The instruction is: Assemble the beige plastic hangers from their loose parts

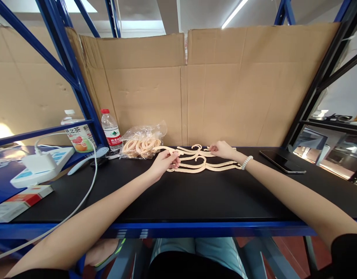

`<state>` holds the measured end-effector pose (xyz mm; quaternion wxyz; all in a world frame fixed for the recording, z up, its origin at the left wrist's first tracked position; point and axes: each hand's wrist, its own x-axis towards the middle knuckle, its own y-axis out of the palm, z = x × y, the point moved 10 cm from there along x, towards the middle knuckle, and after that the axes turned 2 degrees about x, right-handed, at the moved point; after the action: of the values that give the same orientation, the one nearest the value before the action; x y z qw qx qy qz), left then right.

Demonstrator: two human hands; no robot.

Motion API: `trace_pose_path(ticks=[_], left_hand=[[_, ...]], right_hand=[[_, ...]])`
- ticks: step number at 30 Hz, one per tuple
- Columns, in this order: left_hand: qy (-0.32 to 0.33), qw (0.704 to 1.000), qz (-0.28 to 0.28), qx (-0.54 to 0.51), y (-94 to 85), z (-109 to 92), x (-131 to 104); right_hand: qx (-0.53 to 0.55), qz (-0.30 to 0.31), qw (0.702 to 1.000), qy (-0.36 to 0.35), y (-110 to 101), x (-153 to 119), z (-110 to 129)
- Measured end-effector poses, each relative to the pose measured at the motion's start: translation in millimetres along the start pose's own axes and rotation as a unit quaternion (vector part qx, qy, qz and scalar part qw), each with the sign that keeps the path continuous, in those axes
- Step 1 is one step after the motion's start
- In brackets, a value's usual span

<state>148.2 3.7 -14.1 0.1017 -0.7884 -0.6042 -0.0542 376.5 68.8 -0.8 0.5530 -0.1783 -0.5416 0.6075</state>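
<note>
Several beige hangers (193, 169) lie on the black tabletop in front of me, overlapping, with their hooks pointing away. My left hand (163, 164) is closed on one beige hanger (164, 148) at the left of the group. At the far right end of the group, my right hand (222, 150) has its fingers curled down at the back hangers; whether it grips one is too small to make out. A clear plastic bag (142, 143) of beige loops stands just left of my left hand.
A water bottle (111, 131) with a red cap stands behind left. A phone (282, 161) lies at the right. At the left are a power strip (41, 168), a box (21, 202), a hairbrush (87, 159) and a white cable (89, 190). Cardboard (225, 89) walls the back.
</note>
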Motion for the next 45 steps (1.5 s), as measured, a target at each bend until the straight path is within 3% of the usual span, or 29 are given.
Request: trace_pose_path(ticks=[2, 6, 12, 16, 24, 29, 36, 45], left_hand=[[-0.001, 1.000, 0.003, 0.015, -0.5, 3, 1], [-0.002, 1.000, -0.011, 0.027, -5.1, 3, 2], [-0.020, 0.999, -0.026, -0.014, -12.5, 1, 2], [-0.028, 0.998, -0.049, -0.035, -21.4, 2, 4], [-0.043, 0.994, -0.060, -0.086, -27.0, 5, 5], [-0.043, 0.994, -0.023, -0.099, -18.4, 4, 4], [-0.046, 0.994, 0.053, -0.085, -0.5, 5, 0], [-0.062, 0.982, 0.138, -0.115, 17.1, 0, -8]], right_hand=[[-0.011, 0.019, 1.000, -0.005, 10, -2, -11], [-0.020, 0.036, 0.999, -0.028, 21, -4, -10], [0.000, 0.038, 0.999, -0.038, 15, 0, -7], [0.028, 0.018, 0.999, -0.041, -3, 0, -5], [0.093, -0.049, 0.993, -0.061, -65, -8, 19], [0.141, -0.024, 0.985, -0.092, -75, -35, 43], [0.120, -0.009, 0.985, -0.120, -53, -81, 67], [0.137, 0.001, 0.983, -0.125, -46, -89, 68]])
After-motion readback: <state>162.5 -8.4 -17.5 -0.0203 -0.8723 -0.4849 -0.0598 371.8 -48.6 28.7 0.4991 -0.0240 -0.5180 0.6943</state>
